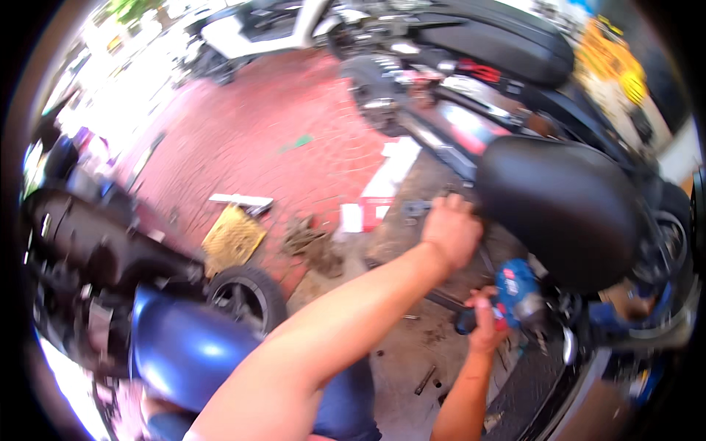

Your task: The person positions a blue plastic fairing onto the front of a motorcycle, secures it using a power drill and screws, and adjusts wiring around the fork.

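Head view: the left forearm slants from the lower edge up and to the right, crossing the middle, wrist bent so that the left hand [452,229] lies knuckles up beside the front edge of a rounded black motorcycle seat [559,209]. Its fingers curl downward over a brown, worn work surface [401,239]; their tips are hidden, so I cannot tell whether they grasp anything. Just left of them lies a small grey metal piece [417,211].

Nearer the body, the right forearm rises steeply from the lower edge, and the right hand [487,323] is wrapped around the handle of a blue-and-black cordless drill [517,290]. The drill sits below the left hand and near the seat, its dark chuck tilted toward the lower right.

Below, a dark, slim metal rod [424,380] lies on the stained floor [393,353]. Farther left are a yellow perforated mat [234,239] and a crumpled brown rag [315,246].
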The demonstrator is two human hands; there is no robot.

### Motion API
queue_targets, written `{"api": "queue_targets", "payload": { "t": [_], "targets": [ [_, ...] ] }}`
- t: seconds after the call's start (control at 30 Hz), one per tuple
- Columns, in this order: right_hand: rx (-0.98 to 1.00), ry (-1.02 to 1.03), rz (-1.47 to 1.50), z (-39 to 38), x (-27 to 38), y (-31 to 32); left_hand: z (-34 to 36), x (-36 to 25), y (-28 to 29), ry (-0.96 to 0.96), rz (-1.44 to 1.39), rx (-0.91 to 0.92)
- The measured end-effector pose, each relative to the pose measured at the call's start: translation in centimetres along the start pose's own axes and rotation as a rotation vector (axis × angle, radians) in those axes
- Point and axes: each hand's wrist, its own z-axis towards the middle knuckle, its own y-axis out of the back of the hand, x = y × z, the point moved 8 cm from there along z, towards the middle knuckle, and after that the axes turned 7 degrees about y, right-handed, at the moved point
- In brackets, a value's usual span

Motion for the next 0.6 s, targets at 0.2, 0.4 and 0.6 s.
{"api": "queue_targets", "payload": {
  "t": [0.2, 0.4, 0.6],
  "targets": [
    [0.057, -0.017, 0.000, 1.0, -3.2, 4.5, 1.3, -3.7, -4.0, 0.137, -0.041, -0.180],
    [0.179, -0.016, -0.157, 1.6, -3.7, 3.6, -5.8, -4.5, 12.2, -0.230, -0.192, 0.093],
    [0.290, -0.006, -0.324, 0.3, -1.7, 0.0, -22.6, 3.7, 26.3, -0.083, -0.620, -0.270]
  ]
}}
